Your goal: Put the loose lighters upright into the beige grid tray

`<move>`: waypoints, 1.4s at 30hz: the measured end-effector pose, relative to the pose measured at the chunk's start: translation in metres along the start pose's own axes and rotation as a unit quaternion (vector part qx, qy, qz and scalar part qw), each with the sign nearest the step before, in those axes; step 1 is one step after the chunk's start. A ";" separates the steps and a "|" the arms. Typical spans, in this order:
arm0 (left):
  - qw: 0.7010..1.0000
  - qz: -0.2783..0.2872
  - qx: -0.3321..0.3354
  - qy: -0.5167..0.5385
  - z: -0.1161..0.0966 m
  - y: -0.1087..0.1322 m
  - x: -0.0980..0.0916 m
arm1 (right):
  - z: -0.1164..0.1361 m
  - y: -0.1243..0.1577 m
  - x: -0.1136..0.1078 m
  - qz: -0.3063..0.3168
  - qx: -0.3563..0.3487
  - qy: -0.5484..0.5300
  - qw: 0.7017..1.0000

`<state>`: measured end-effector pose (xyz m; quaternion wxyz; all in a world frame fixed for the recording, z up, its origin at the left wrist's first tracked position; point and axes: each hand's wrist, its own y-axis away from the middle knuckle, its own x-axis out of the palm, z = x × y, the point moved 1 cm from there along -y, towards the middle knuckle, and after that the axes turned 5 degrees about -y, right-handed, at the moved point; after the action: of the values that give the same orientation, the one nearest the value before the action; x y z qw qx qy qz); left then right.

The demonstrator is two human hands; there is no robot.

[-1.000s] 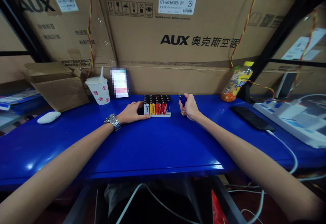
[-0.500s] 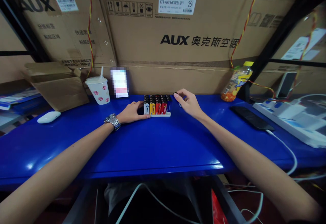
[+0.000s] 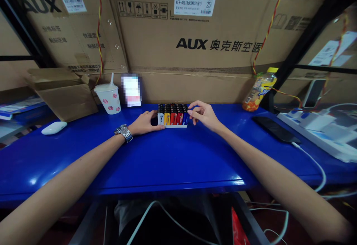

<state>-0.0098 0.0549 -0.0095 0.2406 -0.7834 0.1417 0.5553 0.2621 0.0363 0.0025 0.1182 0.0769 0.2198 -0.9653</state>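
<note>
Bumping the blue lighter (image 3: 185,119), rightmost in the tray (image 3: 176,126), could skew it if your left hand (image 3: 144,123), gripping it wide, slips; right hand (image 3: 205,115) narrow, grip unclear.

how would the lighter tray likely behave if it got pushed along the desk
The tray would probably slide easily, as the desk looks glossy. It looks shallow beside the upright lighters, so a hard shove might tip some, though their tight packing should help.
</note>
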 end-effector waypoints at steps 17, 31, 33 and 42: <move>0.924 -0.075 -0.064 0.368 -0.021 -0.012 -0.007 | -0.023 -0.013 0.002 -0.053 0.027 0.020 0.998; 0.955 -0.141 -0.085 0.248 -0.021 -0.021 -0.025 | -0.035 -0.014 0.002 -0.014 0.054 0.004 0.998; 0.982 -0.142 -0.060 0.110 -0.031 -0.027 -0.038 | -0.040 -0.016 -0.002 -0.017 0.051 0.012 0.998; 0.982 0.065 0.166 -0.067 -0.078 -0.058 -0.035 | -0.037 -0.015 -0.019 -0.046 0.080 0.024 0.995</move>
<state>0.0689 0.0602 0.0572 0.3399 -0.6826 0.2658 0.5898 0.2803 0.0702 -0.0207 0.0621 0.0994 0.1480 -0.9820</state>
